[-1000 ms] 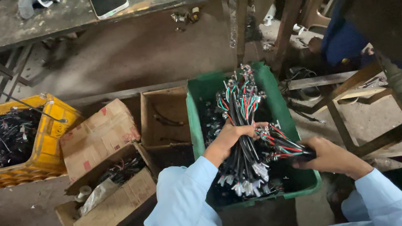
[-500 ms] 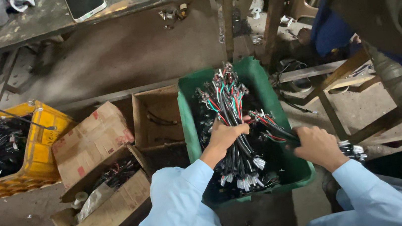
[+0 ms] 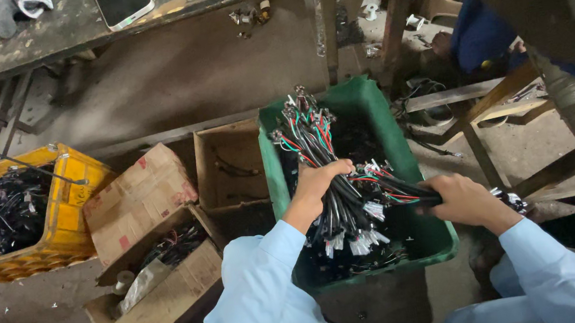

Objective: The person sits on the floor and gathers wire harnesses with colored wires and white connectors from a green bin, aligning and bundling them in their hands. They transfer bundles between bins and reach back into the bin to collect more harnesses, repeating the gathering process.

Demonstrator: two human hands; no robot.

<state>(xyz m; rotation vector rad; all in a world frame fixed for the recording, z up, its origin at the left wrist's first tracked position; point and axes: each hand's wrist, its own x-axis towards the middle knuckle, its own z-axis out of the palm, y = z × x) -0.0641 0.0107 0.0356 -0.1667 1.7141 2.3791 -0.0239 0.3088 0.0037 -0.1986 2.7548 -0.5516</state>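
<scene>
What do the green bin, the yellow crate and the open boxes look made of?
Green bin: likely moulded plastic, matte, smooth thick rim. Yellow crate: probably plastic too, slotted lattice walls, scuffed. Open boxes: brown corrugated cardboard, creased flaps, worn.

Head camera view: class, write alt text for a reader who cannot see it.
A person's left hand grips a bundle of black cables over a green crate, while the right hand holds a smaller bunch. Cardboard boxes and a yellow crate stand to the left.
</scene>
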